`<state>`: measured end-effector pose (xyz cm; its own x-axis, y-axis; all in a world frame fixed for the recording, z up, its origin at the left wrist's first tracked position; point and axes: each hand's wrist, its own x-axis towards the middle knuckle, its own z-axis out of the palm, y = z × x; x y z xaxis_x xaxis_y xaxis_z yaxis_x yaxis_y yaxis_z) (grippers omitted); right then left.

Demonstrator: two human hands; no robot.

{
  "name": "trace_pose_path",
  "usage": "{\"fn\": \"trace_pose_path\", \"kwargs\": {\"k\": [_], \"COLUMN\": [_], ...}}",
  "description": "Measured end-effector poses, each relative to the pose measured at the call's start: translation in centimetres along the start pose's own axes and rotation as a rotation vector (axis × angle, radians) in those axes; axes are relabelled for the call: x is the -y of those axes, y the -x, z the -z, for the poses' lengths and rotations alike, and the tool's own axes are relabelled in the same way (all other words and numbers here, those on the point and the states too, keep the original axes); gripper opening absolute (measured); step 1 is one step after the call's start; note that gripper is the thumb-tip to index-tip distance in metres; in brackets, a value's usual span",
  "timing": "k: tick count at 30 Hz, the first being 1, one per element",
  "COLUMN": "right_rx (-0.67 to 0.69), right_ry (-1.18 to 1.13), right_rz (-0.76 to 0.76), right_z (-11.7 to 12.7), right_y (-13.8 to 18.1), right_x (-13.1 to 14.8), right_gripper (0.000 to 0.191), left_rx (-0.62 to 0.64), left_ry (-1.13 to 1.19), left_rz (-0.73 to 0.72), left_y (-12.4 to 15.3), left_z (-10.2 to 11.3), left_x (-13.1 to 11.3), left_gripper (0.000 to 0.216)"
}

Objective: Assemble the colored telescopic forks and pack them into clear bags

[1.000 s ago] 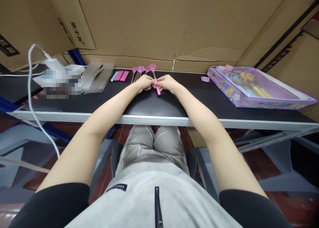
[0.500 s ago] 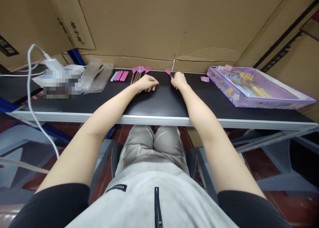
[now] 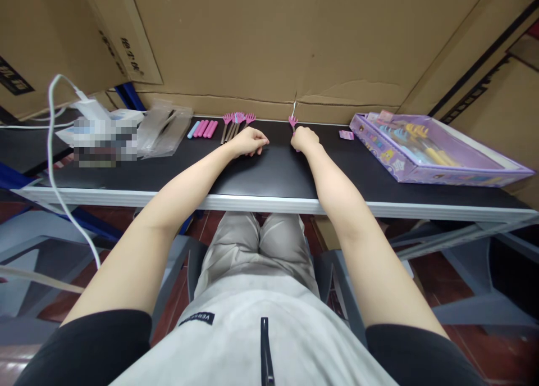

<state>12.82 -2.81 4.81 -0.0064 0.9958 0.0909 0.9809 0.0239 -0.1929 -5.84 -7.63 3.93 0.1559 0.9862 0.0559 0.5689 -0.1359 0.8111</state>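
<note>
Person seated at black bench (image 3: 269, 172), both forearms stretched forward over its near edge. Right hand (image 3: 305, 139) is closed into a loose fist around the shaft of a pink scratcher (image 3: 292, 121). Only the claw-shaped head shows, sticking out past the knuckles toward the back of the bench, close to the cardboard wall (image 3: 269, 49). The handle end is hidden inside the fist. Left hand (image 3: 247, 141) lies palm-down on the bench, fingers loosely stretched to the right. Nothing visibly gripped in it, though what lies under the palm cannot be seen. The two hands are apart, with bare bench between them. Just beyond the left hand is a small bunch of scratchers (image 3: 237, 119), claw heads pointing to the back wall and shafts partly covered by the hand. Left of that bunch lies a row of short sleeves (image 3: 202, 128), one light blue and the rest pink, side by side and touching. Further left are crumpled clear plastic bags (image 3: 166, 128), then a white charger (image 3: 90, 109) with a white cable (image 3: 53, 150) looping down off the bench. On the right side of the bench, well apart from the right hand, sits a purple box (image 3: 425, 150) with a clear front, coloured items inside. A small pink card (image 3: 346, 134) lies flat between that box and the right hand.
</note>
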Motion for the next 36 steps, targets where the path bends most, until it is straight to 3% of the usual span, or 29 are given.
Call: {"fn": "trace_pose_path", "kwargs": {"k": [13, 16, 19, 28, 32, 36], "right_rx": [-0.045, -0.071, -0.089, -0.078, -0.072, -0.064], "right_ry": [-0.002, -0.005, -0.016, -0.039, -0.041, -0.062], "right_rz": [0.019, 0.016, 0.015, 0.032, 0.037, 0.039], "right_z": [-0.1, 0.1, 0.3, 0.4, 0.5, 0.7], "right_y": [-0.3, -0.1, -0.1, 0.1, 0.3, 0.6], "right_x": [-0.6, -0.5, -0.5, -0.8, -0.8, -0.8], "right_gripper": [0.041, 0.04, 0.039, 0.037, 0.038, 0.036], "left_rx": [-0.039, -0.156, -0.39, -0.843, -0.752, -0.721], "left_ry": [-0.03, -0.105, -0.313, -0.514, -0.372, -0.343], "left_rz": [-0.025, -0.027, -0.011, 0.365, 0.669, 0.705], "left_y": [-0.5, -1.1, -1.5, 1.4, 2.5, 1.8], "left_z": [0.7, 2.5, 5.1, 11.9, 13.5, 15.3], "left_x": [0.5, 1.6, 3.1, 6.5, 8.2, 11.8], "left_gripper": [0.011, 0.013, 0.022, 0.056, 0.079, 0.094]}}
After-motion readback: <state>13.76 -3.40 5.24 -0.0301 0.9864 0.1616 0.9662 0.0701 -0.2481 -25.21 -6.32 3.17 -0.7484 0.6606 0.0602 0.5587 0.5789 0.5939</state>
